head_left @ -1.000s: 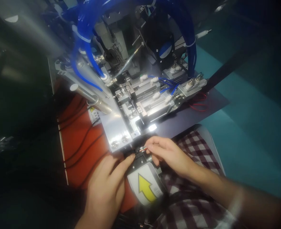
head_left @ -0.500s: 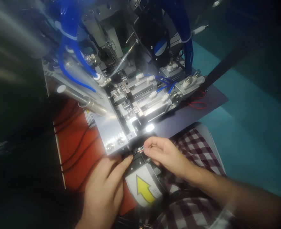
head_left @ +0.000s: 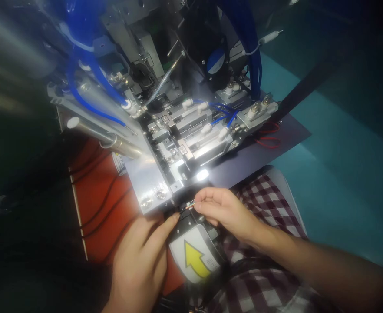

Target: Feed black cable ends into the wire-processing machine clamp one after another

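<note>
My right hand [head_left: 222, 209] pinches the ends of several thin coloured wires [head_left: 190, 205] between thumb and fingertips, just below the front edge of a metal machine [head_left: 194, 134]. My left hand [head_left: 146, 248] lies to the left of the wires, its thumb or forefinger tip at the black fixture [head_left: 184, 224]. Whether that tip presses on something small cannot be made out, and its other fingers are partly hidden. Under the fixture is a white label [head_left: 193, 254] with a yellow arrow pointing up towards the wires.
Blue air tubes [head_left: 95, 78] run down to the machine. A metal post [head_left: 103, 137] rises from the silver plate [head_left: 149, 182] at the left. An orange-red surface [head_left: 103, 191] with black cables lies beyond my left hand. Checked cloth [head_left: 263, 208] is under my right forearm.
The view has shifted slightly, so the machine sits a little further left. Both hands keep nearly the same place and pose beside the wires.
</note>
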The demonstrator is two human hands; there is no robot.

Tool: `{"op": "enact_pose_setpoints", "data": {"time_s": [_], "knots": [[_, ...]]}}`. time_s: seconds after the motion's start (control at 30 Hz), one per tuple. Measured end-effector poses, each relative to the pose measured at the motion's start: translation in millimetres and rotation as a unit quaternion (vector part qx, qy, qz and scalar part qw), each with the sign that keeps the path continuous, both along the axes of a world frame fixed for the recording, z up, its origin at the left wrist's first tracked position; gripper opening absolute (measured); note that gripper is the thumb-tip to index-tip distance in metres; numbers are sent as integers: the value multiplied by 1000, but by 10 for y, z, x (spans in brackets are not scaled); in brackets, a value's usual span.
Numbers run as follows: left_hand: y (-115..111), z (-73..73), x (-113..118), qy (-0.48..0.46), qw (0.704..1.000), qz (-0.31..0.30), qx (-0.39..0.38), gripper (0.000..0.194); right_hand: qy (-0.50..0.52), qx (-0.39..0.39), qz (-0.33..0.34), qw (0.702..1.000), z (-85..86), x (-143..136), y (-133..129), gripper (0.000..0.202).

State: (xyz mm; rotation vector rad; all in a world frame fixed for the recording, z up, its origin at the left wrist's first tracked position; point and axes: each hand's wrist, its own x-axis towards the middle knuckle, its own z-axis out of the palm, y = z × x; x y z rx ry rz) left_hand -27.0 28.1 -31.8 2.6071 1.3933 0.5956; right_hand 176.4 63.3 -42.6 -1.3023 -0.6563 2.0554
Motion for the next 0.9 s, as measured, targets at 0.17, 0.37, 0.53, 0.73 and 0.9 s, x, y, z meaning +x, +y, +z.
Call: {"op": "enact_pose_setpoints", "data": {"time_s": [0.17, 0.37, 0.53, 0.73, 0.9], "knots": [[-14, -6, -21, 5, 1000, 4, 1, 34, 6, 2, -14, 1000, 12, -3, -8, 15], [-17, -23, -16, -1, 1000, 1, -9, 35, 24, 15, -39, 999, -28, -23, -30, 15], [-16, -38, -22, -2, 1000, 3, -9, 36, 30, 23, -39, 999, -64, -3, -49, 10], [-14, -5, 7, 15, 1000, 1, 20, 35, -9, 52, -34, 998, -53, -21, -49, 9], [-13, 6, 17, 27, 1000, 3, 16, 36, -38, 73, -15, 996, -9, -50, -32, 15]]}}
